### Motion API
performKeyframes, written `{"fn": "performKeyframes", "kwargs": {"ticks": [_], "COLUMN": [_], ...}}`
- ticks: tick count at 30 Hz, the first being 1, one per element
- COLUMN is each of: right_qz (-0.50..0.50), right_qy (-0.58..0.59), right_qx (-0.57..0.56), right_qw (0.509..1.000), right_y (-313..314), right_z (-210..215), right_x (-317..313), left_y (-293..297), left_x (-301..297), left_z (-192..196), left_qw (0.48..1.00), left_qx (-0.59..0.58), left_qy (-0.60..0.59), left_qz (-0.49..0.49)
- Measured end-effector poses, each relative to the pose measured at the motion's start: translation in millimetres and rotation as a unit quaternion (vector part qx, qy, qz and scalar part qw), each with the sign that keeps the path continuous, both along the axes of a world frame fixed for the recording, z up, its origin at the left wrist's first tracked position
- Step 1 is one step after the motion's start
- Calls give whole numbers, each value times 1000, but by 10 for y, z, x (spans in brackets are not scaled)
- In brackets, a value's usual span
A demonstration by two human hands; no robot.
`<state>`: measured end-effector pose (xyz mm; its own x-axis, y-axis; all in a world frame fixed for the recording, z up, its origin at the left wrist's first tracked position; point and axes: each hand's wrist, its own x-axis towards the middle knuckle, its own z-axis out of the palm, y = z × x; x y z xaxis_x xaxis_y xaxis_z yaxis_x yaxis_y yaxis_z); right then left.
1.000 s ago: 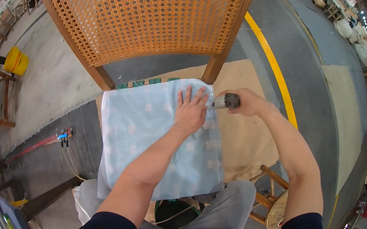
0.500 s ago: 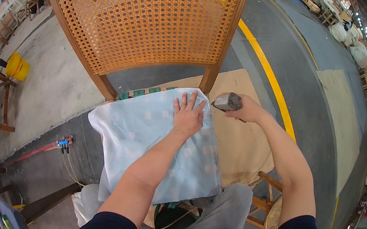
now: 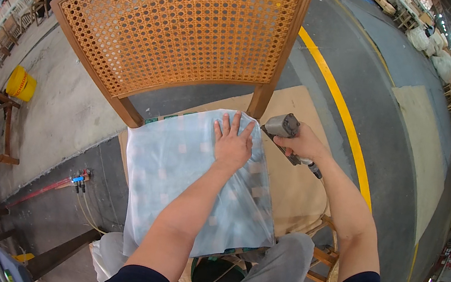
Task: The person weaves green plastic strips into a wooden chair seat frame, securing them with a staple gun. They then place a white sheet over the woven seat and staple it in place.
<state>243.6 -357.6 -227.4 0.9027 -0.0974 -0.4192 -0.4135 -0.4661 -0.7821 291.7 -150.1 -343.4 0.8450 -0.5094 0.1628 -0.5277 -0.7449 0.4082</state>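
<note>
A wooden chair with a woven cane back [image 3: 180,31] stands before me, its seat covered by a thin pale blue-white cloth [image 3: 172,191]. My left hand [image 3: 233,147] lies flat on the cloth near the seat's far right corner, fingers spread. In my right hand [image 3: 307,144] is a grey air staple gun [image 3: 283,126], its nose against or very near the seat's right edge beside the back post. A hose fitting hangs from the handle's lower end. Green webbing [image 3: 170,116] peeks out along the seat's rear edge.
Brown cardboard [image 3: 287,196] lies on the floor under the chair. A small wooden stool [image 3: 327,259] stands at the near right. A red air line with a blue valve [image 3: 79,179] runs along the left floor, and a yellow bucket [image 3: 21,83] sits farther left.
The staple gun has tilted, showing its handle and hose fitting, and its nose sits by the seat corner. The cloth now lies flatter and squarer at the left; my left hand stays spread on it.
</note>
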Motion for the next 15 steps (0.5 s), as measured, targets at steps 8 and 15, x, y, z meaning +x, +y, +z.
{"fn": "performKeyframes", "kwargs": {"ticks": [8,15], "right_qz": [4,-8], "right_qy": [2,28], "right_qx": [-19,-68], "right_qw": [1000,997], "right_y": [69,34], "right_z": [-138,-155], "right_x": [211,296], "left_y": [-36,-82], "left_x": [-7,-24], "left_z": [9,12], "left_qw": [1000,1000], "left_qx": [4,-7], "left_qy": [-5,0], "left_qz": [13,11]}}
